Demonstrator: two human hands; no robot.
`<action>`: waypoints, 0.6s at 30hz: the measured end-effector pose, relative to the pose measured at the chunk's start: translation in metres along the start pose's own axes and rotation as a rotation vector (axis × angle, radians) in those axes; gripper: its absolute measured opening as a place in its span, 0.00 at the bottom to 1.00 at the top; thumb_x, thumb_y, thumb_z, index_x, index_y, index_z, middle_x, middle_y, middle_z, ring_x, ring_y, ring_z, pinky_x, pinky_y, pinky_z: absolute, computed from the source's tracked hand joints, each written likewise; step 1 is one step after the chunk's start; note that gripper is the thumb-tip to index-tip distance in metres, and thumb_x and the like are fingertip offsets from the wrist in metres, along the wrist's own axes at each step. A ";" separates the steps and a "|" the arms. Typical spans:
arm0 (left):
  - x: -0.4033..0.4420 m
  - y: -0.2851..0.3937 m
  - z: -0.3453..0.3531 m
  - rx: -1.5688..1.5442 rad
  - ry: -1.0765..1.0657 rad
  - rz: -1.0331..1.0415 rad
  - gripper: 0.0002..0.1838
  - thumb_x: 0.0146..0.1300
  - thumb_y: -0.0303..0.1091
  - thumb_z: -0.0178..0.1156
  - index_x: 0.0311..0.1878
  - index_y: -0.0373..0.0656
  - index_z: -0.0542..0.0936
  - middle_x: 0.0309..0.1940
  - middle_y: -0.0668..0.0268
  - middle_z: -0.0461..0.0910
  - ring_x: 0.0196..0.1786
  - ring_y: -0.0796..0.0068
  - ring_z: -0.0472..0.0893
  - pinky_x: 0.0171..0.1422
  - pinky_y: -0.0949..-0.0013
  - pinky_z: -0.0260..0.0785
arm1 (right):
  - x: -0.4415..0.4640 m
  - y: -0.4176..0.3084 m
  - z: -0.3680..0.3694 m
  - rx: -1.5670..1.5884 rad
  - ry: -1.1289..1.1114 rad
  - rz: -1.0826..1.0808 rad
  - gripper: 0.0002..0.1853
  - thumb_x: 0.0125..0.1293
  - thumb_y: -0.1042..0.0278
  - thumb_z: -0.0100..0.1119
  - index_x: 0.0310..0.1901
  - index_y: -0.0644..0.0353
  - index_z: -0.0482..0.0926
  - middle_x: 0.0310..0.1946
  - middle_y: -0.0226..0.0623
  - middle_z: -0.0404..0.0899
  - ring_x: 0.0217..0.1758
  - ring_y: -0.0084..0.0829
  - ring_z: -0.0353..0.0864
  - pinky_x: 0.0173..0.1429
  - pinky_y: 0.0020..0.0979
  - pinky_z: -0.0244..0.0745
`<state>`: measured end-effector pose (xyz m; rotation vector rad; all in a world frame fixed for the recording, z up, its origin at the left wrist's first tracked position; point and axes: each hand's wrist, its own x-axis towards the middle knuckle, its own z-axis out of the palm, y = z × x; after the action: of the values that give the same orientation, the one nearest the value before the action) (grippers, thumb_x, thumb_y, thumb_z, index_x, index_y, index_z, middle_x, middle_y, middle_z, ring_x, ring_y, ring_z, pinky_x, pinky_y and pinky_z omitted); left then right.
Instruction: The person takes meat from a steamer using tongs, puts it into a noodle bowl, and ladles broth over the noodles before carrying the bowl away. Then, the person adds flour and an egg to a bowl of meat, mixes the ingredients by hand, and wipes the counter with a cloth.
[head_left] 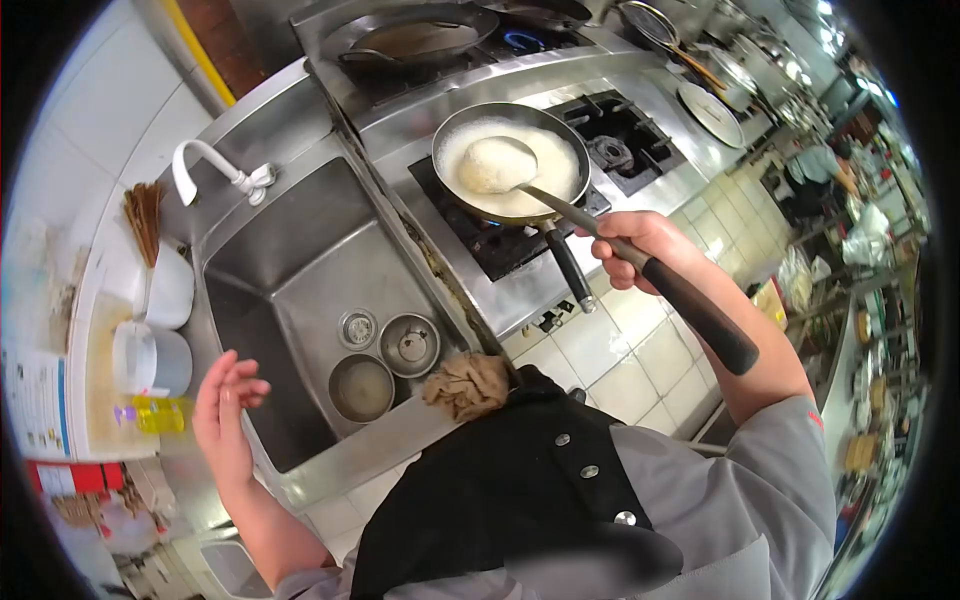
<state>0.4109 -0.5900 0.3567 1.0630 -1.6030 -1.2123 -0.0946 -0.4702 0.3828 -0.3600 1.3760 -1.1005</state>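
- Nearest me on the left, my left hand [228, 400] hangs empty over the sink's near left corner, its fingers loosely curled and a little apart.
- On the right, my right hand [640, 250] has its fingers wrapped round the ladle [565, 209], just ahead of the dark grip; I judge this short hold gives steadier control of the scoop while keeping the skin off the heat.
- A crumpled cloth [467, 387] lies at the sink's near right corner, probably for easy reach.
- In the sink [310, 260], two metal bowls [362, 388] sit side by side near the drain, perhaps parked there for rinsing.
- The ladle's scoop rests in pale, frothy liquid [550, 150] inside the frying pan [510, 110]; its long axis slants from the grip at near right to the scoop at far left.
- The pan stands on a burner, its handle reaching over the stove's front edge, likely to stay graspable.
- Beyond, a wok [415, 40] sits on the back range.
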 end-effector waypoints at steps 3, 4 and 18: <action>-0.051 0.052 0.073 -0.236 -0.329 0.122 0.25 0.73 0.43 0.58 0.64 0.34 0.75 0.51 0.57 0.82 0.45 0.68 0.83 0.52 0.68 0.74 | -0.006 -0.013 -0.031 -0.120 -0.083 -0.044 0.13 0.68 0.69 0.50 0.51 0.65 0.73 0.24 0.29 0.73 0.15 0.22 0.68 0.19 0.26 0.61; -0.066 0.063 0.104 -0.307 -0.447 0.151 0.25 0.72 0.43 0.58 0.64 0.34 0.75 0.51 0.56 0.82 0.45 0.67 0.83 0.52 0.67 0.75 | -0.006 -0.018 -0.043 -0.168 -0.106 -0.054 0.13 0.68 0.69 0.50 0.51 0.66 0.73 0.24 0.29 0.73 0.15 0.22 0.68 0.19 0.26 0.61; -0.032 -0.033 0.429 -0.580 -0.016 -0.846 0.24 0.76 0.51 0.50 0.62 0.42 0.73 0.52 0.59 0.81 0.42 0.68 0.84 0.46 0.67 0.76 | 0.035 -0.039 -0.163 -0.765 -0.231 -0.259 0.20 0.62 0.73 0.54 0.55 0.71 0.73 0.25 0.34 0.75 0.17 0.25 0.72 0.23 0.29 0.69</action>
<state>0.0177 -0.4527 0.2443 1.3599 -0.6820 -2.0677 -0.2626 -0.4544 0.3538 -1.2080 1.5250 -0.6611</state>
